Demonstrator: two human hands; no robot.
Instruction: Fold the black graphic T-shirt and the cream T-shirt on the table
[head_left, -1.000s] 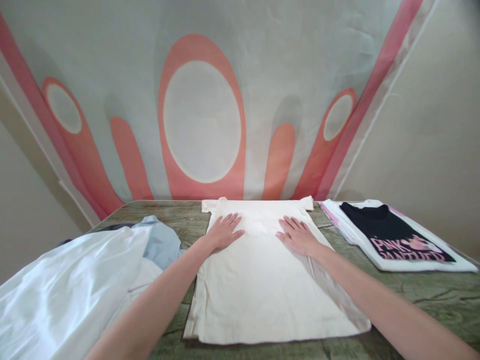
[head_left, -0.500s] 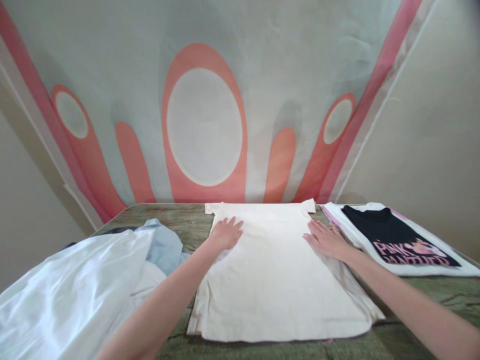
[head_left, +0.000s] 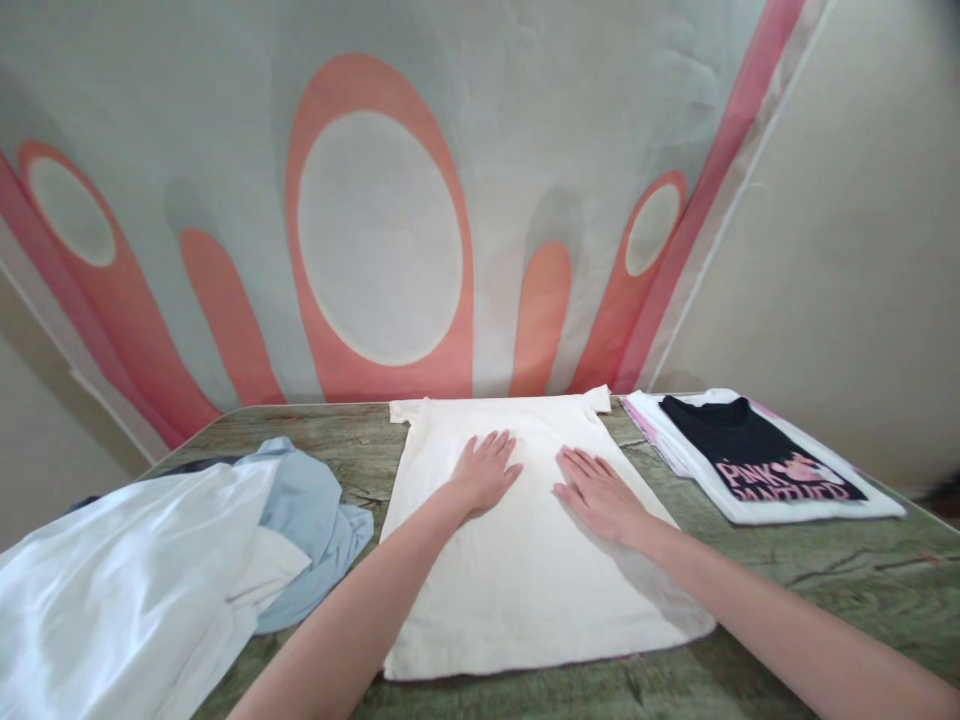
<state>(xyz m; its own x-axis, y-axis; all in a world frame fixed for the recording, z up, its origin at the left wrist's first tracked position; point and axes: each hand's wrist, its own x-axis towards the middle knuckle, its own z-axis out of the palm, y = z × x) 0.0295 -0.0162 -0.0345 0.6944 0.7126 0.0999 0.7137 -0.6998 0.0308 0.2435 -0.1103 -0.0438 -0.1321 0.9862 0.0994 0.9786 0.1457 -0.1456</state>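
Both hands are lying flat, fingers spread, gripping nothing: left hand [head_left: 484,470] and right hand [head_left: 600,492] are pressing the cream shirt [head_left: 517,560]. It is lying spread mid-table [head_left: 862,580], between a laundry heap [head_left: 150,560] and folded shirts [head_left: 757,462].

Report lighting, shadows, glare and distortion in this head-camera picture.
Head view: soft, even light; a faint shadow beside the right hand and forearm on the cream T-shirt; the white cloth at left shows sheen; wide-angle distortion slants the stripes of the wall hanging outward.
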